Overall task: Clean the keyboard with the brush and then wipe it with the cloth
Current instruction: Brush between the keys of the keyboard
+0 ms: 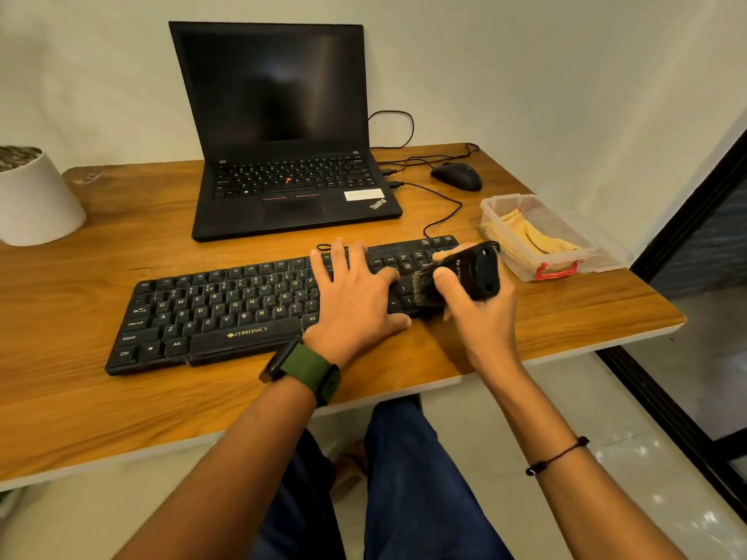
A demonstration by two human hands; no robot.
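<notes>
1. Two hands work over the black keyboard [226,313], which lies slanted across the middle of the frame on the wooden desk [121,398].
2. The left hand [355,297] lies flat on the keyboard's right part, fingers straight and spread, pressing it down and holding nothing. A green-strapped watch [303,367] sits on that wrist.
3. The right hand [477,313], right of centre, has its thumb and fingers curled round a black brush [465,276]. The bristles point left and down onto the keys at the keyboard's right end; they look to be touching, though the dark blur there makes it hard to be sure.
4. The yellow cloth [529,236] lies in a clear plastic box [566,260] with a red clasp, at the right edge of the desk, just beside the brush.
5. Toward the top centre stands an open laptop [283,155] with a dark screen, and a black mouse [456,175] to its right.
6. A white pot [36,204] stands at the left edge.
</notes>
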